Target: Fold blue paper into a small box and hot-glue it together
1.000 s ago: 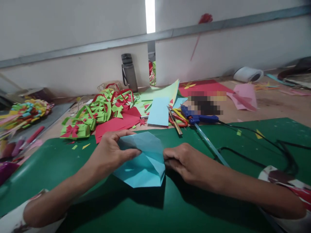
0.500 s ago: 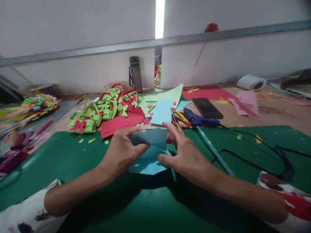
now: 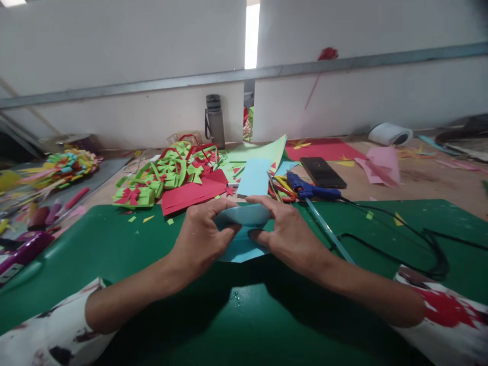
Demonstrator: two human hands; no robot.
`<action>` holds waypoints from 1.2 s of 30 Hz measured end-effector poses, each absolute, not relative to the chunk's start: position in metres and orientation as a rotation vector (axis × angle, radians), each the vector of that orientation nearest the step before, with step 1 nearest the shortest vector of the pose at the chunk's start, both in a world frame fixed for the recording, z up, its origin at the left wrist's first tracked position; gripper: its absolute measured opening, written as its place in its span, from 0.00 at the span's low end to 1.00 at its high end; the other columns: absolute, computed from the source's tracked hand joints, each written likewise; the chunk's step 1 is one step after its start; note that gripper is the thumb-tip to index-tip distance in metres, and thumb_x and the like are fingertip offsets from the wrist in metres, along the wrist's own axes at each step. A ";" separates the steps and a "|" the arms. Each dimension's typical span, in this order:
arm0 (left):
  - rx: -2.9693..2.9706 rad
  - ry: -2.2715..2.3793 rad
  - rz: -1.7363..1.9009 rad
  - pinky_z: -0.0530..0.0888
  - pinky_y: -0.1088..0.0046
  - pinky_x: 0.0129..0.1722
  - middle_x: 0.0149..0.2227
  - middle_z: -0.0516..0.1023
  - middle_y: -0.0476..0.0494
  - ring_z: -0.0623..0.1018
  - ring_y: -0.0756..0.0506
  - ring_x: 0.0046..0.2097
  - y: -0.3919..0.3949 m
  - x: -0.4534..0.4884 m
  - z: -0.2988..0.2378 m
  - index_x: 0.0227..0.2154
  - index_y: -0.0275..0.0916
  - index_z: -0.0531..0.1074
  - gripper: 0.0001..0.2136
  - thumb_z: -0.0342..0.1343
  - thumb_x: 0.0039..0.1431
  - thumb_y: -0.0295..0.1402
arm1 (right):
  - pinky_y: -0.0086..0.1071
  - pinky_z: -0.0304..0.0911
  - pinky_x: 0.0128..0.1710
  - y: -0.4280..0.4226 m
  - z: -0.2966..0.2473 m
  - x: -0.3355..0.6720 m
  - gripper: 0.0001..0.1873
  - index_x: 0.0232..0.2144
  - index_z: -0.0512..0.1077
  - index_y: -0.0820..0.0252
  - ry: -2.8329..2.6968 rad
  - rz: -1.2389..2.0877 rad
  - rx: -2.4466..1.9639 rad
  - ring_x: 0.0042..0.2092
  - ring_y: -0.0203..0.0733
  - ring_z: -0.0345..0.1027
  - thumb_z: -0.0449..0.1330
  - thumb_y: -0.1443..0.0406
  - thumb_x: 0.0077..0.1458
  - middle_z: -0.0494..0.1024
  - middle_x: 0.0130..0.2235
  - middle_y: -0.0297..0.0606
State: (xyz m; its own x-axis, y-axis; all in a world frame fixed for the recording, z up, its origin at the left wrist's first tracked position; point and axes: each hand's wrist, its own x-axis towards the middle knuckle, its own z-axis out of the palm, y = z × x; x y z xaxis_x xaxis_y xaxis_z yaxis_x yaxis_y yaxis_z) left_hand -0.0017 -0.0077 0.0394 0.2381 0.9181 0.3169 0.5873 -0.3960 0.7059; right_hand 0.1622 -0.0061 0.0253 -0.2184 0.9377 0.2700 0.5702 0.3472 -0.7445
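Note:
A piece of light blue paper (image 3: 242, 251), folded or bent across its upper part, is held above the green mat (image 3: 152, 264). My left hand (image 3: 206, 229) grips its left side, thumb on the near face and fingers behind. On the right side my right hand (image 3: 284, 231) pinches it the same way, the two thumbs close together at the middle. The fingers behind the paper are partly hidden. Just beyond the hands lies a flat light blue paper sheet (image 3: 252, 177).
Behind on the right are a blue glue gun (image 3: 310, 188) with a glue stick and cord, and a black phone (image 3: 323, 172). Red paper (image 3: 194, 193) and small green paper bags (image 3: 135, 197) lie behind left. A bottle (image 3: 215, 122) stands by the wall.
My right hand has shifted its grip up the paper and both hands have come closer together. The paper's upper part now bows into a curve. The view has tilted slightly.

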 end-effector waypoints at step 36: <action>2.460 1.321 0.973 0.59 0.55 0.54 0.40 0.79 0.49 0.77 0.43 0.41 0.003 0.003 0.033 0.39 0.43 0.74 0.16 0.57 0.45 0.23 | 0.44 0.55 0.47 0.001 0.028 0.168 0.25 0.46 0.68 0.62 -2.131 0.325 -1.284 0.45 0.49 0.68 0.57 0.74 0.42 0.77 0.44 0.40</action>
